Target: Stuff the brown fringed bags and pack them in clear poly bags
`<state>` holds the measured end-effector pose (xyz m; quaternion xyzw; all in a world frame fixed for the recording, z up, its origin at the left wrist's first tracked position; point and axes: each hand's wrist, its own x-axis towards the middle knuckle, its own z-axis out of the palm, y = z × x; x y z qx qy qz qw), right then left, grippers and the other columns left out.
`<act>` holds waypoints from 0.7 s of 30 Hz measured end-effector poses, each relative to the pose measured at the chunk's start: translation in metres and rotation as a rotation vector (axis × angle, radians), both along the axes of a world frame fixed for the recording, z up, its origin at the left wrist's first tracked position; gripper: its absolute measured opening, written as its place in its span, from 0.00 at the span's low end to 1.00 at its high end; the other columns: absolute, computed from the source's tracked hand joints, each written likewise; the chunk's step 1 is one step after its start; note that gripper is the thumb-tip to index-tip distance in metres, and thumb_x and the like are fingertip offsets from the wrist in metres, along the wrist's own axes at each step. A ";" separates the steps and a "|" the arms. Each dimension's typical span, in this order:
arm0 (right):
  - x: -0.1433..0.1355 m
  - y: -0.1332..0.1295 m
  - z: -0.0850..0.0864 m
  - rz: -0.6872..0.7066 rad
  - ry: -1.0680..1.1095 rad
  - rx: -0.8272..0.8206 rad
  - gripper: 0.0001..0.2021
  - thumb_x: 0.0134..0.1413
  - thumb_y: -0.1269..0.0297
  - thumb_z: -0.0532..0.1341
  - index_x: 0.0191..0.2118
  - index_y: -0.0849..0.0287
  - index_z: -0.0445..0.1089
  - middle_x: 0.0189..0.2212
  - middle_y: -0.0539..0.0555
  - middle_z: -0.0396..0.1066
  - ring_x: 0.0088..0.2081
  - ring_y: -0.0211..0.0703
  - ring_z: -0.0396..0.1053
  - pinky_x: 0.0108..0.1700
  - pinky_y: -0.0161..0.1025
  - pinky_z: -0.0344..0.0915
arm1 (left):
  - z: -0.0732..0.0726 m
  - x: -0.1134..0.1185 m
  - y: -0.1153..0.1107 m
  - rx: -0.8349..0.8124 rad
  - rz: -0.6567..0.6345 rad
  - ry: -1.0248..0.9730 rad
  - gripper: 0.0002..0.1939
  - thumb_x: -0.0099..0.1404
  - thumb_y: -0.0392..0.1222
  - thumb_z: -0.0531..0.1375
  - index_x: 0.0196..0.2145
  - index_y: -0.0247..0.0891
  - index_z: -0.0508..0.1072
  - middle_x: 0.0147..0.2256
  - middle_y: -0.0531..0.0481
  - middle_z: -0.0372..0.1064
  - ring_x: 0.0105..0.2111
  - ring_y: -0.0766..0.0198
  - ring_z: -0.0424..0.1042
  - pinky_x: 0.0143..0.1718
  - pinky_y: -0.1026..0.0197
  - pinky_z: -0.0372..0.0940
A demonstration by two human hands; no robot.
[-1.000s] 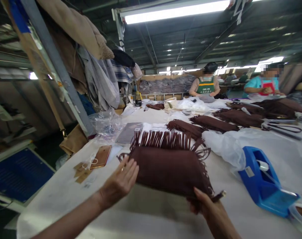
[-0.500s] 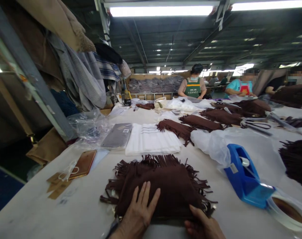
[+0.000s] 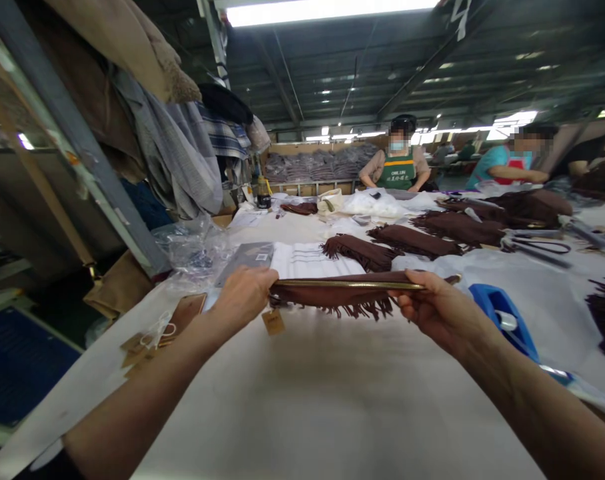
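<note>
A dark brown fringed zip bag (image 3: 332, 293) is held up above the table, its brass zipper edge turned toward me and its fringe hanging below. My left hand (image 3: 247, 290) pinches the zipper edge at the left end. At the right end my right hand (image 3: 432, 303) grips the same edge, thumb on top and fingers curled beneath. From the bag's left end dangles a small kraft paper tag (image 3: 273, 322). Behind the bag lies a folded white striped cloth (image 3: 307, 259), partly covered by it.
A phone in a copper-coloured case (image 3: 188, 313) lies near tan tags (image 3: 137, 350) at left. A blue tape dispenser (image 3: 502, 317) stands at right. More brown fringed pieces (image 3: 362, 250) lie further back. Across the table works a person in a green apron (image 3: 398, 167). Clothes (image 3: 155, 133) hang at left.
The brown bag lay flat under my left hand, with my right hand at its near right corner. Now both hands hold it raised and farther forward, zipper edge showing. The view has shifted slightly.
</note>
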<state>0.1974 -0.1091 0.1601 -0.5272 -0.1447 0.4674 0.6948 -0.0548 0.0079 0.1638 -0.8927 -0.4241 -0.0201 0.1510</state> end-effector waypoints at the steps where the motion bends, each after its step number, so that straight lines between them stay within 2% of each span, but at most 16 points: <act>1: 0.000 0.001 0.001 0.009 -0.011 0.001 0.06 0.52 0.71 0.57 0.26 0.62 0.67 0.18 0.52 0.70 0.16 0.32 0.63 0.18 0.27 0.62 | 0.005 -0.001 0.003 0.028 -0.006 -0.022 0.12 0.60 0.27 0.51 0.35 0.36 0.71 0.36 0.46 0.71 0.36 0.58 0.71 0.34 0.62 0.61; 6: -0.002 0.012 0.004 0.065 -0.059 0.018 0.06 0.50 0.69 0.59 0.25 0.63 0.68 0.18 0.55 0.71 0.17 0.33 0.63 0.17 0.27 0.60 | 0.029 -0.009 0.016 0.100 -0.053 -0.046 0.12 0.57 0.25 0.52 0.33 0.37 0.71 0.31 0.51 0.70 0.32 0.63 0.70 0.28 0.66 0.58; 9: -0.008 0.016 0.006 0.100 -0.079 0.063 0.06 0.51 0.68 0.58 0.26 0.63 0.69 0.19 0.55 0.71 0.18 0.33 0.64 0.19 0.28 0.61 | 0.037 -0.021 0.018 0.171 -0.077 -0.044 0.12 0.58 0.24 0.51 0.34 0.36 0.71 0.32 0.49 0.69 0.35 0.61 0.70 0.34 0.64 0.61; 12: -0.014 0.013 -0.003 0.129 -0.091 0.098 0.06 0.50 0.68 0.59 0.26 0.63 0.69 0.19 0.54 0.71 0.18 0.33 0.64 0.19 0.28 0.61 | 0.030 -0.038 0.012 0.375 -0.258 -0.015 0.13 0.61 0.23 0.48 0.37 0.31 0.70 0.36 0.44 0.70 0.40 0.58 0.69 0.44 0.58 0.62; 14: -0.019 0.004 -0.023 0.146 -0.095 0.111 0.05 0.45 0.66 0.62 0.25 0.63 0.69 0.19 0.52 0.70 0.18 0.34 0.64 0.19 0.29 0.60 | 0.011 -0.050 0.002 0.539 -0.419 0.022 0.15 0.61 0.22 0.46 0.39 0.28 0.69 0.38 0.40 0.71 0.39 0.57 0.70 0.46 0.55 0.62; 15: -0.021 -0.003 -0.037 0.154 -0.100 0.112 0.07 0.42 0.65 0.65 0.25 0.63 0.69 0.18 0.52 0.69 0.18 0.35 0.64 0.19 0.29 0.60 | -0.003 -0.054 -0.005 0.598 -0.472 0.037 0.16 0.61 0.22 0.45 0.40 0.26 0.69 0.37 0.38 0.71 0.38 0.56 0.71 0.46 0.54 0.62; 17: -0.027 -0.020 -0.072 0.178 -0.115 0.087 0.13 0.36 0.60 0.68 0.24 0.63 0.68 0.16 0.50 0.67 0.19 0.36 0.64 0.19 0.31 0.59 | -0.041 -0.063 -0.022 0.651 -0.502 0.056 0.16 0.62 0.22 0.44 0.39 0.25 0.70 0.36 0.37 0.72 0.36 0.56 0.71 0.44 0.53 0.63; 21: -0.040 -0.059 -0.144 0.186 -0.150 -0.112 0.18 0.36 0.52 0.68 0.23 0.62 0.66 0.14 0.51 0.66 0.17 0.37 0.62 0.19 0.33 0.59 | -0.129 -0.080 -0.063 0.609 -0.507 -0.031 0.16 0.63 0.25 0.44 0.39 0.27 0.71 0.38 0.36 0.73 0.39 0.57 0.72 0.46 0.54 0.61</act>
